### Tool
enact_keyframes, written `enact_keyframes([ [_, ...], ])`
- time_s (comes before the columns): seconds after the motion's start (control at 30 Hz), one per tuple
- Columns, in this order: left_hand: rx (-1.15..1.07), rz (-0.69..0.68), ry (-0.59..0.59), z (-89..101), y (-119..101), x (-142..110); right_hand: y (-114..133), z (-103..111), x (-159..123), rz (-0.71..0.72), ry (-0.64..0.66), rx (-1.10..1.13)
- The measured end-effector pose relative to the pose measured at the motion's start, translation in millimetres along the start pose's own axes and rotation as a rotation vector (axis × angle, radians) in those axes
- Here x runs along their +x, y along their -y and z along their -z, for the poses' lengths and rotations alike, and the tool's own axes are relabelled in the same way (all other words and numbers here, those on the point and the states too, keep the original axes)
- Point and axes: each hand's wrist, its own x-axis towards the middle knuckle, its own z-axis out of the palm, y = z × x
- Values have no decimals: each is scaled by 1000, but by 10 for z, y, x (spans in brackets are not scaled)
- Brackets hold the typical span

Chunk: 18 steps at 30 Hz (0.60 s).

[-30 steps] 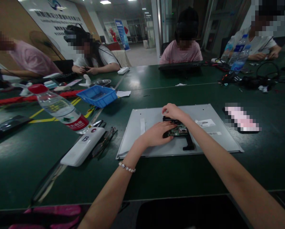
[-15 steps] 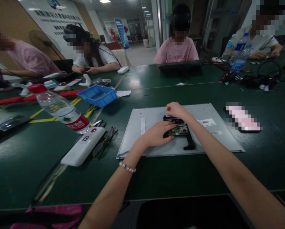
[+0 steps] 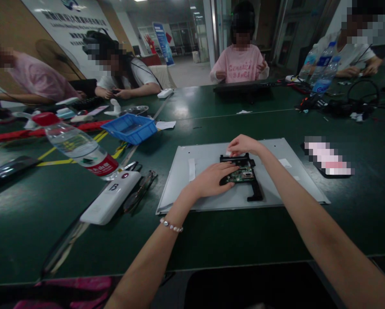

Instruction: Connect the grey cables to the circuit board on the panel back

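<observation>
Green counter (image 3: 244,234) stretches away under everything, and beyond the gray panel (image 3: 205,156) co-workers sit along its far side, among them a person in a pink top (image 3: 242,64) straight across and a person in white (image 3: 144,75) off to the panel's far left.

On the panel, near its middle, lies a circuit board (image 3: 244,174), with a black frame (image 3: 256,189) running along its far and right edges, one leg reaching toward the panel's near edge. From where I stand, the left hand (image 3: 213,178) comes in over the panel's left half, fingers (image 3: 226,169) stretched across the board's left part, thumb apart; whether they grip it I can't tell.

Over the panel's far half, the right hand (image 3: 244,145) bends its fingers down just beyond the board and frame, a small white piece (image 3: 227,152) at their tips; I can't make out whether they pinch it.

Left of the panel are eyeglasses (image 3: 137,198), a white device (image 3: 110,197) and a red-capped bottle (image 3: 78,143); right of it, a phone (image 3: 328,159).
</observation>
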Motion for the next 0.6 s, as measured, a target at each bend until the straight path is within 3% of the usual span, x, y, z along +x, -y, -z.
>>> enact_keyframes([
  [0.17,-6,6,7,-1,10,6,-55,34,52,81,32,-210],
  [0.33,-11,11,20,-18,25,18,-136,2,183,210,-33,-469],
  [0.6,4,64,10,-30,4,4,-123,23,173,255,-32,-553],
])
